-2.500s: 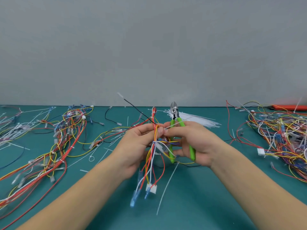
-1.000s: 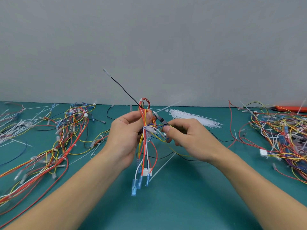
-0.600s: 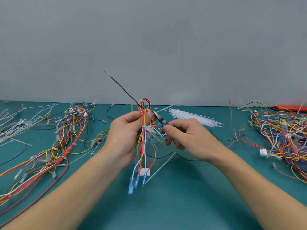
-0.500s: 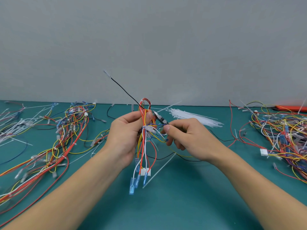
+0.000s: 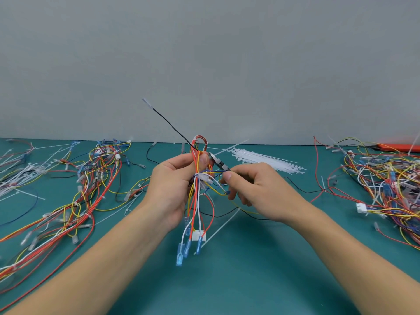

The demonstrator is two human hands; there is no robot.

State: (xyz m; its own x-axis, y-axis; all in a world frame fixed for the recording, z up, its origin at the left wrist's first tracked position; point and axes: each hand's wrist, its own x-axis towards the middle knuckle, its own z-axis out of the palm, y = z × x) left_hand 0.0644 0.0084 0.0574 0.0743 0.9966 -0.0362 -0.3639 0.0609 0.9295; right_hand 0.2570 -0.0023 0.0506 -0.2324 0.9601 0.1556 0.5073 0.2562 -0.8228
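Both hands are occupied: the right hand [image 5: 252, 189] is curled tight around the side cutters [image 5: 217, 162], the handles hidden in the palm, and the left hand [image 5: 177, 185] is clenched about the wire bundle [image 5: 197, 201], which is held upright above the table [image 5: 250, 280], near the loose cable ties [image 5: 261, 159]. The cutter tip is observed at the tie tail [image 5: 234, 146] just beside the left thumb; whether the tail lies between the blades cannot be told. It is judged that the blades should be laid flush to the tie head, clear of the insulation, with the bundle held steady.
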